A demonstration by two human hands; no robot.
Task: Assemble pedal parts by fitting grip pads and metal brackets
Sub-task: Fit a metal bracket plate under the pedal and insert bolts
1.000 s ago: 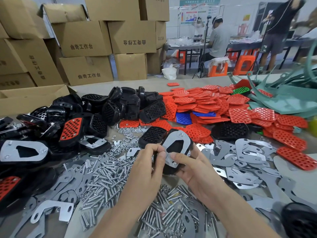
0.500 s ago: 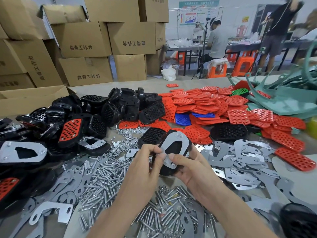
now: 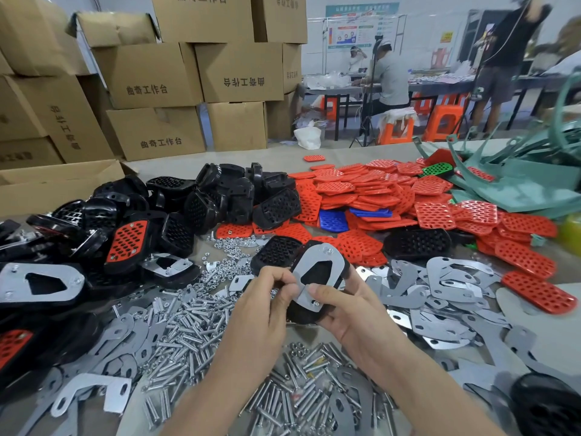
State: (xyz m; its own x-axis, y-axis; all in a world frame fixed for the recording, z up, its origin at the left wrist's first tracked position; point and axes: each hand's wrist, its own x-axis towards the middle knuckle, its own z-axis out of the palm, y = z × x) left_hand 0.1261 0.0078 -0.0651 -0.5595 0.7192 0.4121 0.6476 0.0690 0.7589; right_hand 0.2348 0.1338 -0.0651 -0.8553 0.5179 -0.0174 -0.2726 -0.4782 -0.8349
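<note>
Pedal (image 3: 300, 313) — black body, held clear of the counter (image 3: 553, 335) at centre, just above the bolt heap (image 3: 188, 325). The metal bracket (image 3: 305, 262) lies flat on its upturned underside, with a fastener showing at the far hole.

Right hand (image 3: 349, 306): fingers wrapped beneath the body, thumb pressing the plate's near end.

Left hand (image 3: 267, 297): thumb and forefinger pinched on the bracket's near-left corner. Whether a nut sits between them cannot be told.

Step in hand, as judged: securing the near fastener. Advice — hold thumb pressure so the holes line up, start the thread square, and turn lightly before tightening.

Room: loose brackets (image 3: 446, 278) just to the right, scattered nuts (image 3: 226, 256) to the left, red grip pads (image 3: 361, 190) and spare black bodies (image 3: 226, 196) beyond. The sheet-metal edges look sharp. Bare counter shows only at the far right, so the work is best done in the air over the heap.
</note>
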